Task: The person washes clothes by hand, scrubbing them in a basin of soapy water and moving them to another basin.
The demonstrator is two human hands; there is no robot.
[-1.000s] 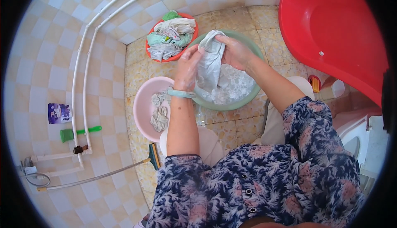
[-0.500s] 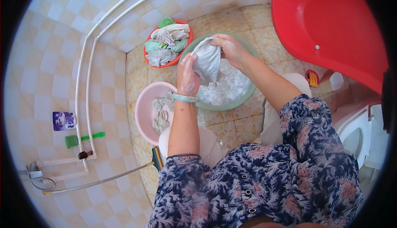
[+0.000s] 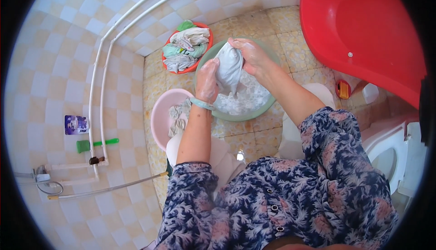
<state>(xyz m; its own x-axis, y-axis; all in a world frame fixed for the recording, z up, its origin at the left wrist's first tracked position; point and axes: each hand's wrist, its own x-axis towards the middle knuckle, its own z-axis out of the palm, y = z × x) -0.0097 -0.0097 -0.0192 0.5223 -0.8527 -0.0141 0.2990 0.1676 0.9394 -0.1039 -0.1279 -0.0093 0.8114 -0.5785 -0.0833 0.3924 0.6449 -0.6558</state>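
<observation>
Here the fingers of both hands are curled tight on a pale wet cloth (image 3: 228,68), the left hand (image 3: 207,80) gripping its lower side at about 8 o'clock, the right hand (image 3: 251,56) bunching its top at 1 o'clock. The cloth hangs just above the suds in the green basin (image 3: 268,102). By my reading this is the scrubbing step of hand-washing; the next move calls for rubbing the gathered folds together or wringing them, keeping the drips inside the basin. A pink basin (image 3: 156,118) with more cloth sits at 8 o'clock of the green one, an orange bowl (image 3: 210,33) of laundry at 11 o'clock, a red tub (image 3: 363,27) at 2 o'clock.
</observation>
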